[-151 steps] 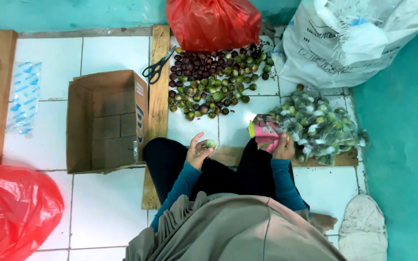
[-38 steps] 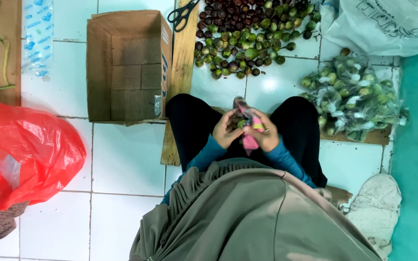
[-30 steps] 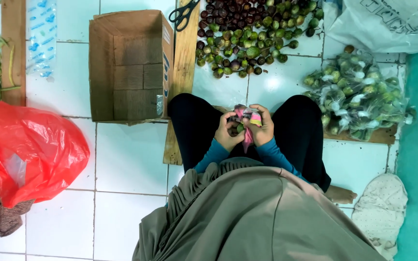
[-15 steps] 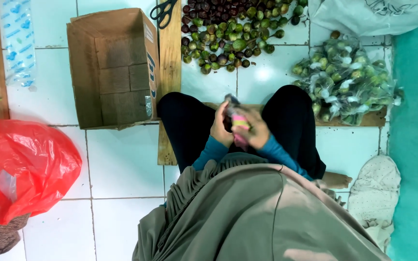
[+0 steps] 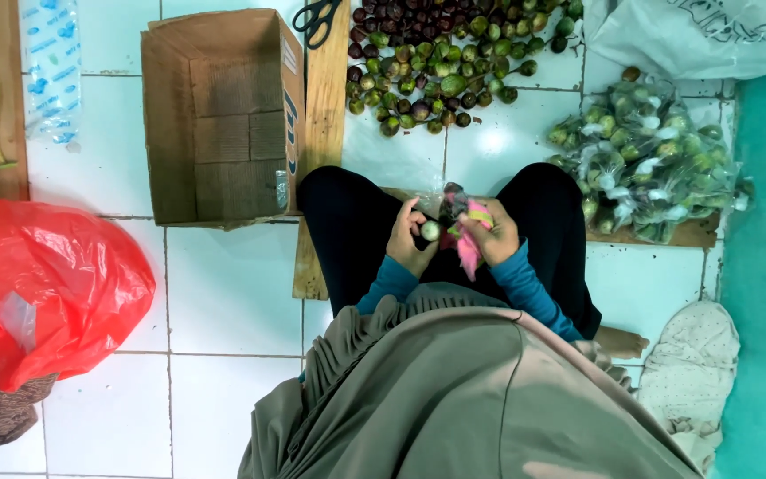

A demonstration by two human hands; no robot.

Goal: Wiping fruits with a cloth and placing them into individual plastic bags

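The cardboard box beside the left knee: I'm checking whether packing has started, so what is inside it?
The cardboard box lies open, and only its bare folded bottom flaps show. The corner under its near wall is shadowed, so anything small there cannot be seen.

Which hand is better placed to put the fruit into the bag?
Probably the left hand: it pinches the small green fruit beside the bag, which the right hand holds.

A produce-packing spot on a white tiled floor point(image 5: 232, 293), likely a home or market back room: loose small green and purple fruits point(image 5: 441, 66) heaped at top centre, bagged bundles point(image 5: 649, 160) at right, a cardboard box point(image 5: 223, 115) upper left.
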